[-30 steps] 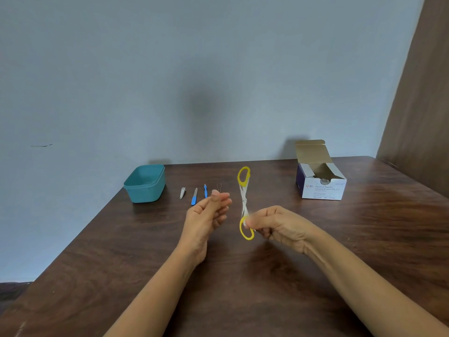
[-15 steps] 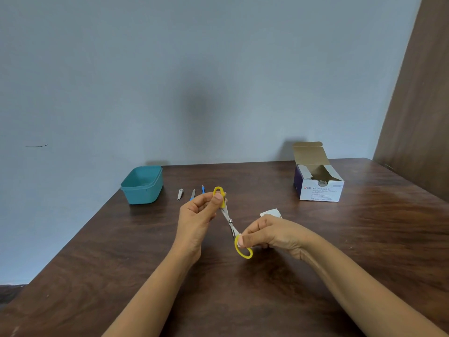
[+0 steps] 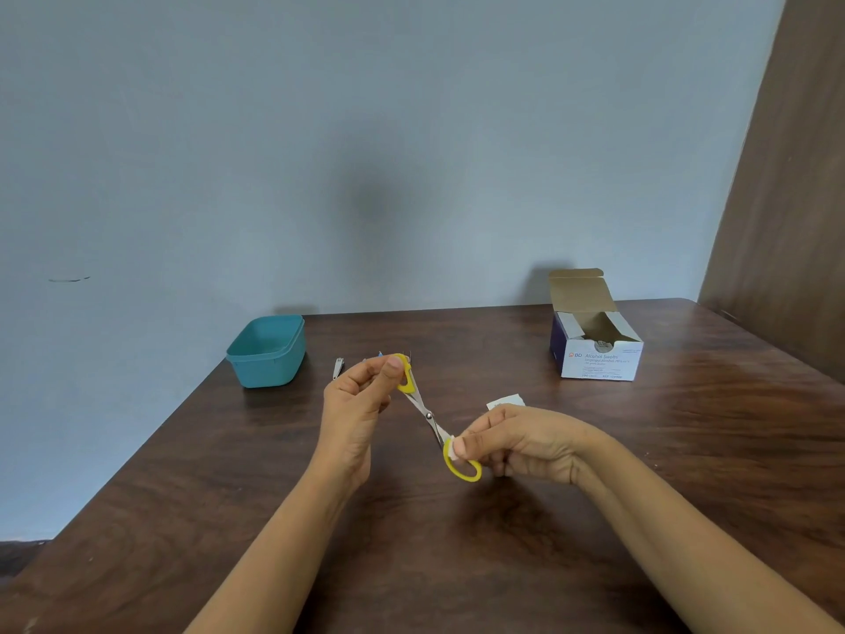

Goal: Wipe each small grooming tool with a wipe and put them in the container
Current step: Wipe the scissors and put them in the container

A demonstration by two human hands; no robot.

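Small scissors with yellow handle loops are held spread open above the table. My left hand pinches the upper yellow loop. My right hand pinches a white wipe against the metal arm just above the lower loop. A teal container stands at the table's back left. Nail clippers lie right of it; other small tools are mostly hidden behind my left hand.
An open box of alcohol swabs stands at the back right. A torn white wrapper lies on the dark wooden table behind my right hand. A brown panel rises on the far right.
A second ago only my right hand held the scissors upright. My left hand has since taken the upper loop, the scissors have tilted, and both hands have drifted slightly lower.
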